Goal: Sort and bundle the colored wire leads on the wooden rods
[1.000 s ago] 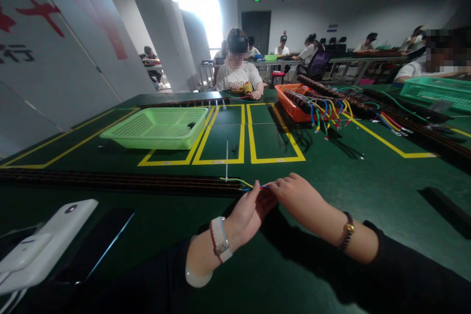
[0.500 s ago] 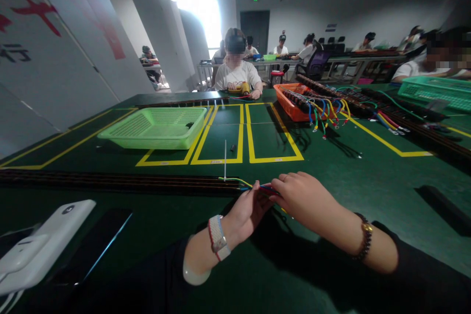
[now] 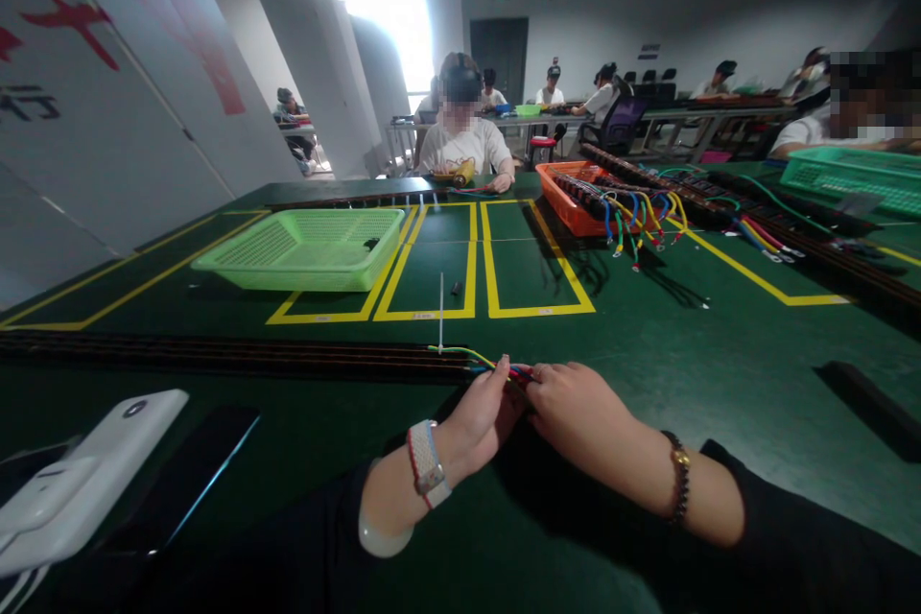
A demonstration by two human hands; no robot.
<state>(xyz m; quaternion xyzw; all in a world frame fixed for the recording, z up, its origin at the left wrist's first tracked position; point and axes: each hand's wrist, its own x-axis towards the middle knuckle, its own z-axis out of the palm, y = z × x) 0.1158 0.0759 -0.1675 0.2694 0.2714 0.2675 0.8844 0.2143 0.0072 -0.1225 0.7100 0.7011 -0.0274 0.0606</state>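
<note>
My left hand [image 3: 484,417] is closed around several coloured wires [image 3: 515,371], its thumb on top of them. Right beside it, my right hand [image 3: 576,413] pinches the same wires, with its fingertips partly hidden. Red, blue and yellow-green strands show between the two hands. The wires come out of the end of a long black cable bundle [image 3: 237,355] lying across the table to the left. A white cable tie [image 3: 441,312] sticks up near that end.
A light green basket [image 3: 302,249] stands beyond the bundle. An orange basket [image 3: 568,211] holds harnesses with ring terminals. At the left lie a white device [image 3: 93,480] and a dark phone [image 3: 191,470]; at the right, a black strip [image 3: 870,408]. A person [image 3: 464,139] sits opposite.
My right hand has shifted down and slightly left, closer to my left hand, still at the wires. My left hand stays nearly in place. The person opposite has tilted a yellow object.
</note>
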